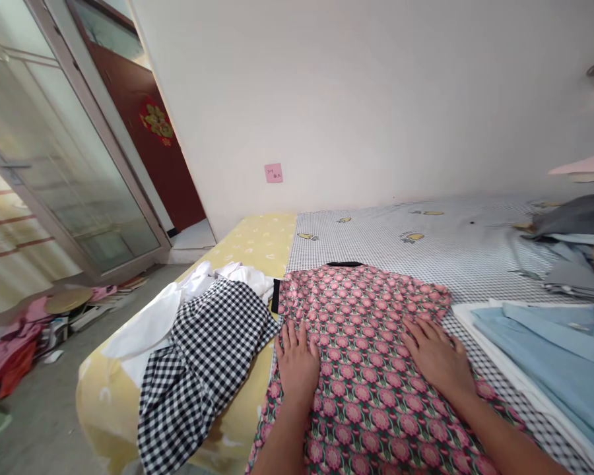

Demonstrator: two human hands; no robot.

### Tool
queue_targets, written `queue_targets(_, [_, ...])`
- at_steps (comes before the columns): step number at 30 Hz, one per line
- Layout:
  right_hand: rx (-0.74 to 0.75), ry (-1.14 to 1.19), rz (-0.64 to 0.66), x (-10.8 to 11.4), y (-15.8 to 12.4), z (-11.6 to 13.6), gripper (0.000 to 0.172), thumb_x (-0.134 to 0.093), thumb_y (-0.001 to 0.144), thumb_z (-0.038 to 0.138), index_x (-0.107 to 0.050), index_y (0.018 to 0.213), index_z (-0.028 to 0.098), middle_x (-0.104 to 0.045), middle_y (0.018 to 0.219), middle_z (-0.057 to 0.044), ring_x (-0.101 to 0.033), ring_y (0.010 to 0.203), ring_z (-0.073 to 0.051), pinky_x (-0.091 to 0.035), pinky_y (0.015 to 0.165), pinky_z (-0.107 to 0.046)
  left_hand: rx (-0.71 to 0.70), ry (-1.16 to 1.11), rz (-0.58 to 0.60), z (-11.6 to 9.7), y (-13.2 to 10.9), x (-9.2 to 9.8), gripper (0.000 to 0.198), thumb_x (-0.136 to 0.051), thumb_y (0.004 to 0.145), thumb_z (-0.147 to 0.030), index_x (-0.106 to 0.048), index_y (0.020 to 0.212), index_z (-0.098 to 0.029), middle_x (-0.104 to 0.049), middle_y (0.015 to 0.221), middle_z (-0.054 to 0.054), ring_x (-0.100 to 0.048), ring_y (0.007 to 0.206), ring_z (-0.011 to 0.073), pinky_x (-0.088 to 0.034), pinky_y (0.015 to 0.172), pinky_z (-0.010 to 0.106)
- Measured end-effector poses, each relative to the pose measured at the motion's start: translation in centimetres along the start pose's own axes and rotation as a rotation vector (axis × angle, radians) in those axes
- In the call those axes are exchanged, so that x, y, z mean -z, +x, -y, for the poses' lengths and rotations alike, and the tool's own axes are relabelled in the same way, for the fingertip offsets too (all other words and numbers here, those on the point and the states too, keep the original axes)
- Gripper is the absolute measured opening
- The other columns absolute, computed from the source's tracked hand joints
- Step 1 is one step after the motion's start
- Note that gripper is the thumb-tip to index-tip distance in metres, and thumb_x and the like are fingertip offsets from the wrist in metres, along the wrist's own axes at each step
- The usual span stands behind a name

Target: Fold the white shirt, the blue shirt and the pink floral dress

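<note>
Both grips lie flat with fingers spread, holding nothing: the left hand [297, 363] and the right hand [438, 359] press palms down on the pink floral garment [363, 330]. It lies spread directly under them, near the bed's [376, 227] left edge, beside a checked cloth [202, 363] and a folded blue shirt [554, 349].

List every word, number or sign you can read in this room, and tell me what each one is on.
Nothing here is legible.
Pink note on the wall: faint handwriting, too small to read.
Red ornament on the door: gold design, too blurred to tell whether it holds characters.
Floral garment: pattern only, no label showing.
</note>
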State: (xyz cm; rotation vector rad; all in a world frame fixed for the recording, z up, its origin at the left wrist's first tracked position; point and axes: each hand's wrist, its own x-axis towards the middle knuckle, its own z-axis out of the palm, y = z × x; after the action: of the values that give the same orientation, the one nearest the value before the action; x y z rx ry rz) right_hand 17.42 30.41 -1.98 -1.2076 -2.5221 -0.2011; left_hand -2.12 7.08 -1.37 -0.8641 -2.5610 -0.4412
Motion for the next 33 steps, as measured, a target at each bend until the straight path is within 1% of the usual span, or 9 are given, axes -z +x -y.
queue_targets(7, [-0.008,0.016,-0.020,0.3,-0.4,0.1,0.055,-0.027,0.103,0.039,-0.063,0.143,0.026,-0.060,0.150,-0.010,-0.049,0.140,-0.029,-0.033,0.116,-0.056,-0.001,0.026,-0.004,-0.1,0.0,0.0,0.050,-0.045,0.100,-0.031,-0.057,0.148,-0.022,-0.053,0.158,0.014,-0.048,0.147,0.0343,-0.038,0.122,0.060])
queue_targets(13, [0.003,0.036,-0.218,2.4,-0.6,1.9,0.053,-0.034,0.102,0.033,-0.059,0.147,0.022,-0.044,0.162,-0.018,-0.042,0.146,-0.037,-0.027,0.117,-0.067,0.000,0.050,-0.014,-0.1,0.0,-0.3,0.050,-0.043,0.100,-0.030,-0.057,0.148,-0.022,-0.054,0.158,0.012,-0.048,0.147,0.0337,-0.038,0.122,0.059])
queue_targets(15, [0.153,0.105,-0.178,2.5,-0.3,3.8,0.052,-0.034,0.103,0.035,-0.056,0.151,0.029,-0.045,0.163,-0.011,-0.038,0.149,-0.034,-0.025,0.120,-0.064,-0.003,0.057,-0.007,-0.1,0.0,-0.4,0.051,-0.043,0.101,-0.030,-0.056,0.149,-0.022,-0.053,0.158,0.012,-0.047,0.148,0.0343,-0.038,0.122,0.061])
queue_targets(18, [0.337,0.209,0.004,1.4,-0.3,6.7,0.052,-0.033,0.105,0.043,-0.052,0.153,0.040,-0.052,0.160,-0.002,-0.042,0.148,-0.029,-0.029,0.121,-0.059,-0.007,0.055,0.002,0.0,-0.1,-0.2,0.051,-0.041,0.101,-0.030,-0.055,0.150,-0.021,-0.052,0.159,0.012,-0.046,0.148,0.0348,-0.038,0.121,0.062])
queue_targets(20, [0.334,0.217,0.072,0.2,-0.6,8.0,0.052,-0.033,0.104,0.045,-0.052,0.153,0.040,-0.053,0.159,0.000,-0.044,0.148,-0.030,-0.029,0.121,-0.061,-0.007,0.049,0.005,-0.1,-0.2,-0.1,0.050,-0.041,0.102,-0.030,-0.056,0.149,-0.021,-0.053,0.159,0.012,-0.047,0.148,0.0346,-0.039,0.121,0.062])
queue_targets(25, [0.285,0.216,0.027,-1.2,-1.0,8.5,0.053,-0.031,0.104,0.048,-0.053,0.152,0.040,-0.054,0.159,-0.001,-0.045,0.147,-0.030,-0.027,0.122,-0.061,0.003,-0.063,0.024,0.1,0.9,0.2,0.049,-0.042,0.101,-0.028,-0.056,0.147,-0.022,-0.057,0.155,0.014,-0.050,0.144,0.0324,-0.040,0.118,0.060])
queue_targets(27, [0.287,0.221,0.019,-1.3,-0.9,8.2,0.054,-0.031,0.104,0.048,-0.055,0.151,0.038,-0.055,0.157,-0.001,-0.047,0.146,-0.030,-0.029,0.121,-0.059,0.075,-0.169,0.008,0.4,2.1,0.3,0.049,-0.040,0.101,-0.025,-0.054,0.148,-0.021,-0.060,0.151,0.015,-0.054,0.140,0.0304,-0.044,0.115,0.055])
queue_targets(30, [0.285,0.225,0.010,-1.5,-0.8,8.0,0.054,-0.033,0.104,0.048,-0.057,0.150,0.036,-0.057,0.155,-0.002,-0.049,0.144,-0.030,-0.031,0.120,-0.059,0.320,-0.296,-0.096,1.2,4.7,0.3,0.047,-0.039,0.101,-0.025,-0.054,0.144,-0.017,-0.060,0.146,0.018,-0.063,0.128,0.0275,-0.052,0.105,0.043])
queue_targets(33, [0.288,0.227,-0.003,-1.8,-0.9,7.9,0.053,-0.034,0.103,0.049,-0.058,0.149,0.036,-0.058,0.154,-0.002,-0.050,0.143,-0.030,-0.032,0.120,-0.060,0.510,-0.308,-0.156,2.3,7.3,-0.2,0.047,-0.040,0.102,-0.033,-0.053,0.142,-0.013,-0.058,0.142,0.023,-0.070,0.112,0.0278,-0.056,0.093,0.041])
